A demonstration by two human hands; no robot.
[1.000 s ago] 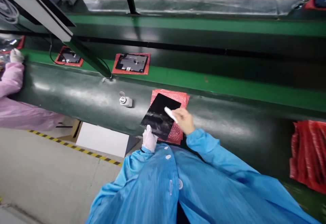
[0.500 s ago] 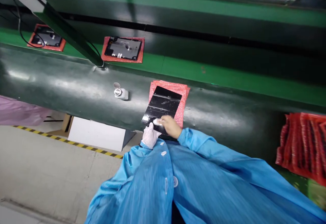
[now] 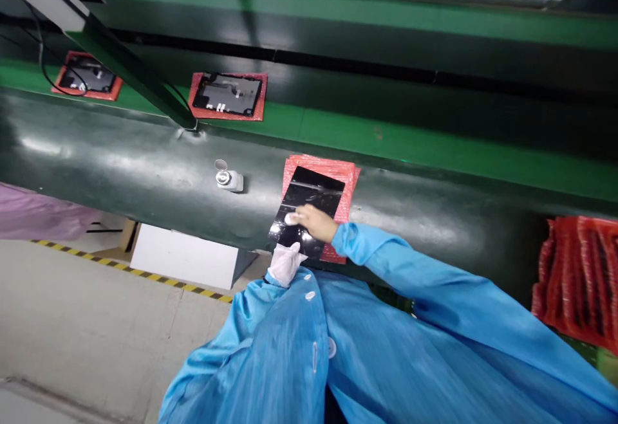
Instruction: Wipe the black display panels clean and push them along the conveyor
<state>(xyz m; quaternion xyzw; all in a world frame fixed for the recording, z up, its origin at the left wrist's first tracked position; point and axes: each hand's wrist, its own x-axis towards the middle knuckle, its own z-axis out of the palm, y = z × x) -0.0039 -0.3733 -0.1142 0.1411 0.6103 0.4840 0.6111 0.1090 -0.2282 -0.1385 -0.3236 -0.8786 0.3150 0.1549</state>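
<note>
A glossy black screen panel lies tilted over a stack of red bubble-wrap bags at the bench's near edge. My left hand, in a white glove, grips the panel's near edge with the thumb on top. My right hand is bare and presses a small white wiping pad onto the panel's glossy face, fingers closed on it. To the left stands a small white pump bottle with its round lid flipped up.
Two dark panels with grey backs rest on red bubble wrap on the green conveyor ledge. A slanted green post rises at left. Filled red bubble-wrap bags stand upright at far right. A white box is below the bench.
My right hand has slid the pad up and slightly left over the panel, away from my left hand. My left hand still holds the near edge, slightly lower in view.
</note>
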